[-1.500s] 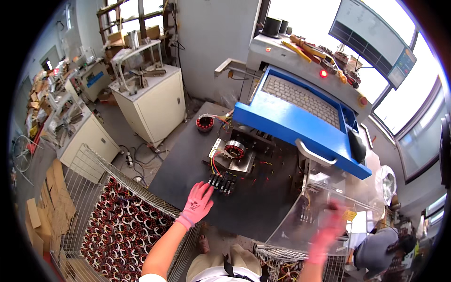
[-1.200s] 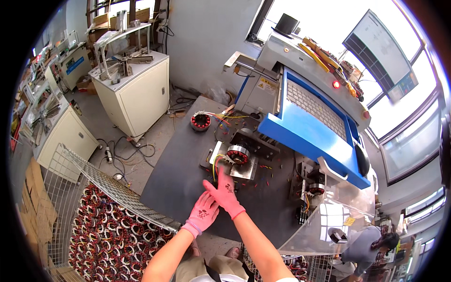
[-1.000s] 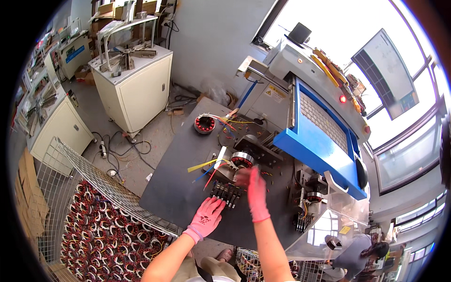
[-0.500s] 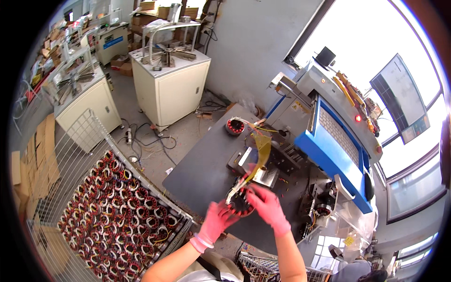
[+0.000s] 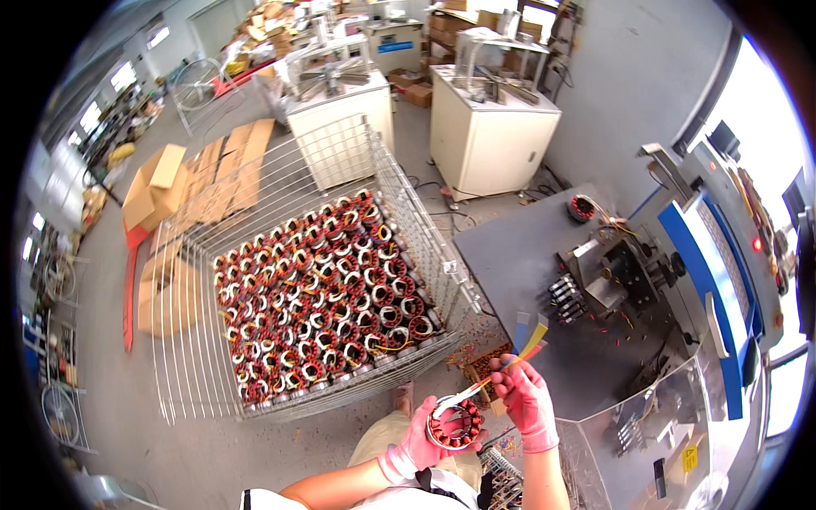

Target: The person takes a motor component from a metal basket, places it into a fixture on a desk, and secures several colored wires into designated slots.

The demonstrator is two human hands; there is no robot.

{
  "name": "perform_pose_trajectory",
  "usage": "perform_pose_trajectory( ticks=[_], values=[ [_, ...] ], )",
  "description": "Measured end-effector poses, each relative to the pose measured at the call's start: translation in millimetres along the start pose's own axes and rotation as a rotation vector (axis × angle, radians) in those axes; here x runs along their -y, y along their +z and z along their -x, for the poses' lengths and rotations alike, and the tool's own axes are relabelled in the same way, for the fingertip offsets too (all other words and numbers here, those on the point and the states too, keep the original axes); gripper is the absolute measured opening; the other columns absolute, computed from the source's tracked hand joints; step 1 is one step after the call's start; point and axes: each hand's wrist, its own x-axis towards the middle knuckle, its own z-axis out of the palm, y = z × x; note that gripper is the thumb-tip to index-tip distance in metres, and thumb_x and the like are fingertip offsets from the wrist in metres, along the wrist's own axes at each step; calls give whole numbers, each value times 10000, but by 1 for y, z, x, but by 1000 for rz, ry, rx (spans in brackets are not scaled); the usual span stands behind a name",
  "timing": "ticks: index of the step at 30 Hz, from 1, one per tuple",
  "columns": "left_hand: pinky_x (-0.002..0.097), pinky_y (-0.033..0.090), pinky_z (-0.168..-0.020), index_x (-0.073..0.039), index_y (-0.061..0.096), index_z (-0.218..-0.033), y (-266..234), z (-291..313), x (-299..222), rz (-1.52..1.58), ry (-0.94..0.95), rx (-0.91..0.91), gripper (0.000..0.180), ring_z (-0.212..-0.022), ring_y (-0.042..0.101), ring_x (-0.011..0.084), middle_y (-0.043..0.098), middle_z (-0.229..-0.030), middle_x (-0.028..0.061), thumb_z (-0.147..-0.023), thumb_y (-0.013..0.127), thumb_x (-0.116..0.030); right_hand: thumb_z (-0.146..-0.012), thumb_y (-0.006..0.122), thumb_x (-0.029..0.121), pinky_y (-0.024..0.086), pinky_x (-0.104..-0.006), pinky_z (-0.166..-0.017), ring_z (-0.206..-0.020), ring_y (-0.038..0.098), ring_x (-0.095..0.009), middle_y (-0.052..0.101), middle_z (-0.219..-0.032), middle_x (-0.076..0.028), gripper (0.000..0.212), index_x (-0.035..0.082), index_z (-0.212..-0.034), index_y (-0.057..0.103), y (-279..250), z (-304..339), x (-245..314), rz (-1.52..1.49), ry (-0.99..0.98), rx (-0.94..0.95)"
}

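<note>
My left hand (image 5: 415, 444) cradles a motor stator (image 5: 464, 440), a ring with copper-red windings around an open middle. The ring is tilted so that its opening faces me. From its upper side runs a bundle of leads (image 5: 466, 394) in white sleeving. My right hand (image 5: 529, 406) pinches those leads near their far end, above and to the right of the ring. Yellow, red and blue-grey strip-like ends (image 5: 532, 342) fan out beyond its fingertips, blurred. Pink gloves cover both hands.
A wire cage (image 5: 396, 367) at left holds many upright stators (image 5: 327, 293). On the dark table (image 5: 501, 255) stand another stator (image 5: 581, 209) and a metal fixture (image 5: 605, 291). A blue-framed machine (image 5: 693, 255) is at right, with white cabinets (image 5: 484, 140) behind.
The view has swung left. Both hands carry the stator from the table's front edge toward my body, over the gap beside the cage. My right hand has shifted from the ring to its leads.
</note>
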Motion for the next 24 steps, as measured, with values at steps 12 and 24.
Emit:
perform_pose_trajectory(
  ticks=[12,24],
  values=[
    [530,410,-1039,-178,493,-1344,-43,156,-43,147,400,-193,683,-1207,536,297,571,-1301,98,-905,357,-683,-745,748,112,500,-334,-585,-662,628,-250,609,-747,-95,136,88,-859,676,178,43,-139,1481,-708,449],
    [419,400,-1023,-67,509,-1296,-123,266,-164,192,564,-120,706,-1167,538,261,580,-1240,101,-961,239,-627,-803,677,415,498,-371,-802,-943,634,-291,644,-1027,-102,429,43,-1016,679,307,-26,-262,1635,20,1334]
  ],
)
